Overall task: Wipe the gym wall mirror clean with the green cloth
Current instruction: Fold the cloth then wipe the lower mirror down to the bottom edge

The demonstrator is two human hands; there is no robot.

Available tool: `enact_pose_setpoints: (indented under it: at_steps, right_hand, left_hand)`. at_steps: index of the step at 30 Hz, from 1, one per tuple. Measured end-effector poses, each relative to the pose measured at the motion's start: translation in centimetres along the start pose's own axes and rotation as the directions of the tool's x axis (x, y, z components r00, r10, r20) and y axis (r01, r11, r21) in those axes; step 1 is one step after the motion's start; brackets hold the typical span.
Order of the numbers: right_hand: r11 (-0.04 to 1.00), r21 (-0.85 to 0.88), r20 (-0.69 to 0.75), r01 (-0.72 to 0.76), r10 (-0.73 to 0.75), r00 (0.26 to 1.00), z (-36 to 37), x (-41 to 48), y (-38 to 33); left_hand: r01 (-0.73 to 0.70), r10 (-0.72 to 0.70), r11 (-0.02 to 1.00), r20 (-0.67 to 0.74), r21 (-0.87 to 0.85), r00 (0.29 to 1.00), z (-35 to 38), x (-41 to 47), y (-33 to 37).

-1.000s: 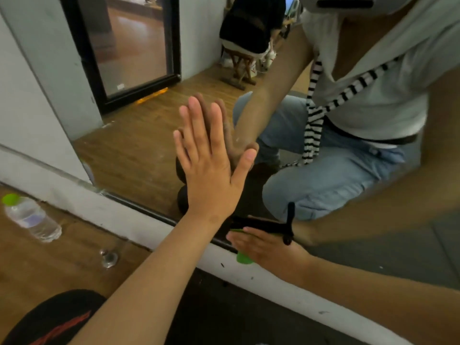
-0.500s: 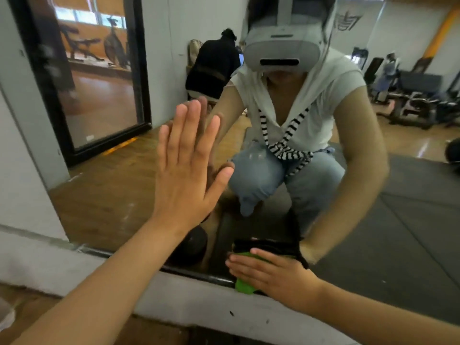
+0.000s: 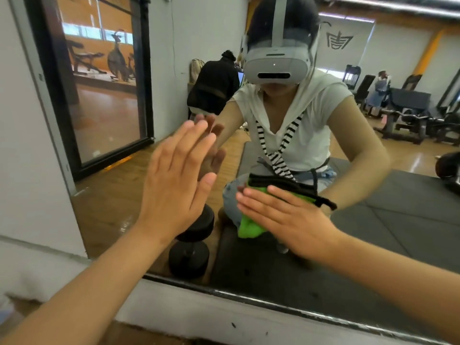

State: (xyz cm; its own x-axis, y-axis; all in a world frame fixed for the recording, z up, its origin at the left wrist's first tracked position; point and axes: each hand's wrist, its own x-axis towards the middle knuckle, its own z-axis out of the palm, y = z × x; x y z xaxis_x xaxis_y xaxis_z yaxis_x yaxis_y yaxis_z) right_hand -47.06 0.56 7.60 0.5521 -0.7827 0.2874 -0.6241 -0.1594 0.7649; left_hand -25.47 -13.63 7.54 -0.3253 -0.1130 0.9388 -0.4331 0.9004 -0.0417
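The right hand [image 3: 286, 220] lies flat with its fingers straight, clasping nothing, and presses the green cloth [image 3: 249, 225] against the gym wall mirror [image 3: 107, 200]. The cloth shows from under the fingers at nine o'clock. At ten o'clock of it the left hand [image 3: 176, 180] is spread flat on the glass, likewise released. A black dumbbell [image 3: 190, 247] is reflected at six o'clock of that hand.
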Motion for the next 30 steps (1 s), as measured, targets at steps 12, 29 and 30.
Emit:
enact_pose_setpoints:
  at_steps: [12,29,30]
  right_hand:
    - [0.976,0.206,0.095,0.065,-0.086,0.992,-1.9,-1.3,2.8]
    - [0.966,0.257,-0.021,-0.033,0.039,0.999,-0.9,2.4,0.7]
    - [0.974,0.226,0.005,-0.025,0.024,1.0,-0.9,1.2,0.8]
  left_hand:
    - [-0.101,0.084,0.977,0.099,0.187,0.992,1.6,1.5,-2.5]
    - [-0.1,0.096,0.982,0.033,0.16,0.995,3.1,1.2,-2.5]
    - [-0.102,0.098,0.98,0.035,0.171,0.995,3.1,1.2,-2.7]
